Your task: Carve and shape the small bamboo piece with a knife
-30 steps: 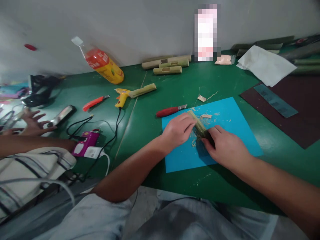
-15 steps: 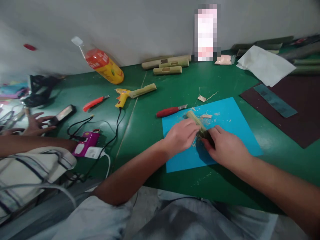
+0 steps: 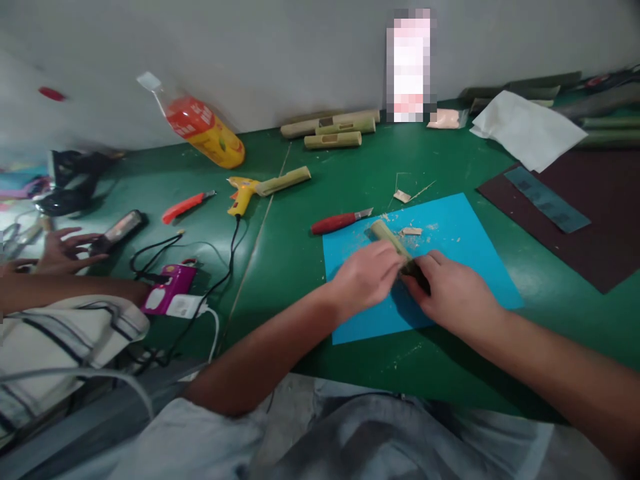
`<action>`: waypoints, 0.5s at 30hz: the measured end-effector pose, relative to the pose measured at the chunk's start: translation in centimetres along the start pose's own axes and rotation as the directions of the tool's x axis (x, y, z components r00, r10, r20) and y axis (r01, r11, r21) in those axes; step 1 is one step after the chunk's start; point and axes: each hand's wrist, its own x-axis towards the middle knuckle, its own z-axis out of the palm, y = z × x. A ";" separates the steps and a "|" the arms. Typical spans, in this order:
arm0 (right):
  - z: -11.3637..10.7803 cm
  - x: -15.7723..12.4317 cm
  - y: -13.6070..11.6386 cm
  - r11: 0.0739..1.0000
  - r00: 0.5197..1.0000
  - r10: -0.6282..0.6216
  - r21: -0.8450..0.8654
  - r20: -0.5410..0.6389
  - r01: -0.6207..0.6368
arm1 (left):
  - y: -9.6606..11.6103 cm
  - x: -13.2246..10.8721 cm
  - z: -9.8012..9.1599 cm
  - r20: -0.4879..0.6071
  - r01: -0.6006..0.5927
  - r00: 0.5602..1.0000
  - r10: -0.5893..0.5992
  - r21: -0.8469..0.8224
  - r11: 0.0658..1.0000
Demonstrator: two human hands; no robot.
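Observation:
A short green bamboo tube lies slanted over a blue sheet on the table. My right hand is closed around the tube's near end. Against the tube's middle, my left hand has its fingers pinched together; whatever is between them is hidden. Just beyond the tube lie a small wood chip and scattered shavings. A red-handled craft knife rests across the sheet's far left edge, its blade pointing right.
Left are a yellow glue gun, an orange cutter, a purple power adapter with cables and a drink bottle. Cut bamboo tubes lie by the wall. A co-worker's hand touches a phone. Right, a ruler lies on dark sheeting.
My left hand has shifted slightly down and toward me along the tube. My right hand keeps its hold. The whole view has drifted a little.

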 end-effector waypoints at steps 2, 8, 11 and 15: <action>0.0 0.0 0.0 1.000 1.000 0.004 0.000 -0.014 -0.004 | 0.1 0.0 0.0 -0.036 0.028 0.999 -0.026 0.033 0.999; -0.1 -0.1 -0.1 1.000 1.000 0.012 0.006 0.006 -0.012 | 0.0 0.0 0.0 -0.030 -0.029 0.999 0.031 0.057 0.998; 0.0 0.0 0.0 1.000 1.000 0.013 0.017 -0.003 -0.013 | 0.0 0.0 0.0 -0.051 -0.025 0.998 0.030 0.080 0.996; 0.1 0.1 0.1 1.000 1.000 0.009 0.026 -0.006 -0.009 | -0.1 0.1 -0.1 -0.041 -0.035 0.999 0.036 0.030 0.999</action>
